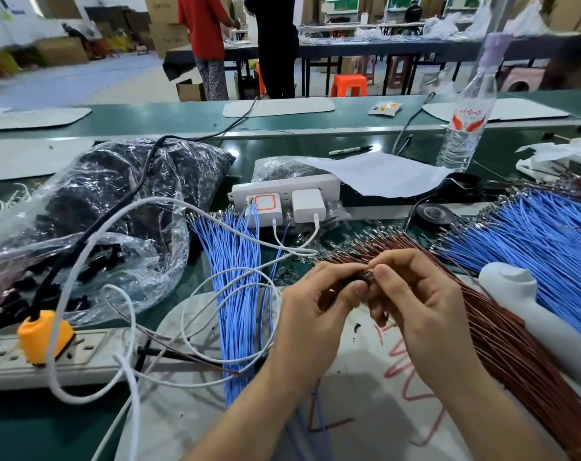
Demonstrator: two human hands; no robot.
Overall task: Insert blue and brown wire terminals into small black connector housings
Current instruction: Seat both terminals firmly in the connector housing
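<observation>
Near the table's (23,427) near edge, the left hand (312,307) and right hand (419,304) meet, each pinching the same small, blocky black connector housing (365,278) between thumb and curled fingertips. Thin glossy brown wires (502,331) fan beneath toward the near right corner. Slim blue wires (239,294) lie left of the hands. A crinkled clear plastic bag (122,207) of dark pieces sits by the left edge.

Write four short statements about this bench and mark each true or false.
1. The left hand and right hand both pinch the housing. True.
2. The bottle lies on its side. False: the bottle stands upright.
3. The orange plug sits in a power strip. True.
4. The brown wires lie left of the hands. False: the brown wires run under and right of them.
</observation>
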